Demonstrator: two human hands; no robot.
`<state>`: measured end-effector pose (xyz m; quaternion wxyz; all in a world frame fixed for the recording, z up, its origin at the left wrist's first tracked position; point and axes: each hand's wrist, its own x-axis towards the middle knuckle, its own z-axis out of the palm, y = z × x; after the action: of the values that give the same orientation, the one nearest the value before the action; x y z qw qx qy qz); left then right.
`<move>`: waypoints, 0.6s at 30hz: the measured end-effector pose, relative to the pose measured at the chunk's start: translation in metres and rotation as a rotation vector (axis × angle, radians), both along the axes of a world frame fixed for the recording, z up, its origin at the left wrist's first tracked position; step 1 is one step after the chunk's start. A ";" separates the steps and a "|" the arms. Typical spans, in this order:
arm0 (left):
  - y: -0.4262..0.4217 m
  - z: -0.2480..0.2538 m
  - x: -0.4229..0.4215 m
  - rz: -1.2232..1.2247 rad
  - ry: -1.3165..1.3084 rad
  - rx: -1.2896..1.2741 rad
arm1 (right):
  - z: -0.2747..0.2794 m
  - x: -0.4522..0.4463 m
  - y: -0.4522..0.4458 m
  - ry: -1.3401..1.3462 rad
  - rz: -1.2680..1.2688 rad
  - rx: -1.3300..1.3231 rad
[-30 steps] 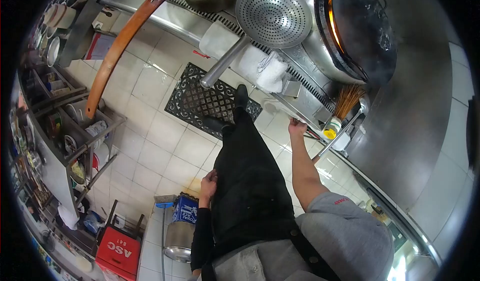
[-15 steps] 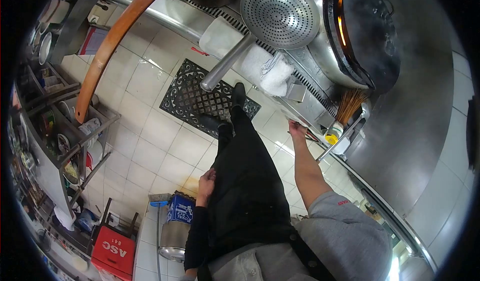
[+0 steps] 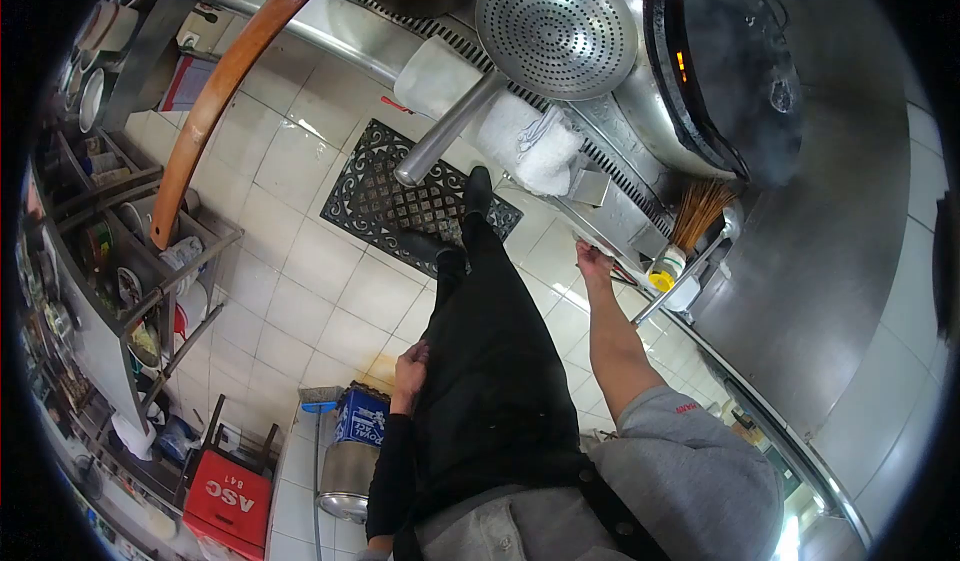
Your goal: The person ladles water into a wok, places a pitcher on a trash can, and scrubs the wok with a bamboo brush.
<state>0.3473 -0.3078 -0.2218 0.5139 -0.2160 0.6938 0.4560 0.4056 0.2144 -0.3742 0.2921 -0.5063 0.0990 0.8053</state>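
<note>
My left hand (image 3: 411,370) rests against the black apron (image 3: 490,391) at my thigh, its fingers curled in, with nothing visible in them. At the front edge of the steel stove, my right hand (image 3: 593,259) has its fingers closed on a small part I cannot make out. Close by are a brush of thin sticks (image 3: 700,213) and a yellow-capped bottle (image 3: 665,270). A steaming black wok (image 3: 745,81) sits on the burner, with a small orange flame at its rim. Beside it lies a perforated steel strainer ladle (image 3: 556,29), its handle reaching over the stove edge.
White folded towels (image 3: 545,151) lie along the stove front. A long wooden handle (image 3: 215,106) juts over the floor from a pan. Underfoot is a black rubber mat (image 3: 385,196). To the left stand shelves (image 3: 130,251) of dishes, a red crate (image 3: 228,496) and a steel pot (image 3: 348,476).
The flame beside the wok has shrunk from a tall streak to a small spot. Pale steam over the wok looks thicker. Both hands stay nearly in place.
</note>
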 end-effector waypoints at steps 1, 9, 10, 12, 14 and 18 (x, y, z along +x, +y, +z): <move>0.003 0.003 -0.003 -0.010 -0.007 -0.007 | -0.002 0.001 0.001 0.007 0.023 -0.010; 0.011 0.003 -0.004 0.008 -0.037 -0.015 | 0.016 -0.010 -0.004 0.016 0.025 -0.029; 0.015 0.007 -0.008 0.003 -0.030 -0.021 | 0.013 -0.008 -0.003 0.017 0.030 -0.030; 0.020 0.016 -0.015 -0.011 -0.019 -0.033 | 0.005 -0.002 -0.003 0.042 0.005 -0.007; 0.021 0.012 -0.012 -0.017 -0.027 -0.029 | 0.016 -0.008 -0.007 -0.027 -0.020 -0.004; 0.019 0.009 -0.007 -0.018 -0.029 -0.035 | 0.081 -0.047 -0.051 -0.249 0.034 0.006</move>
<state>0.3401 -0.2890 -0.2125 0.5241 -0.2252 0.6960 0.4361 0.3585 0.1632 -0.2935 0.2900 -0.6032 0.0508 0.7413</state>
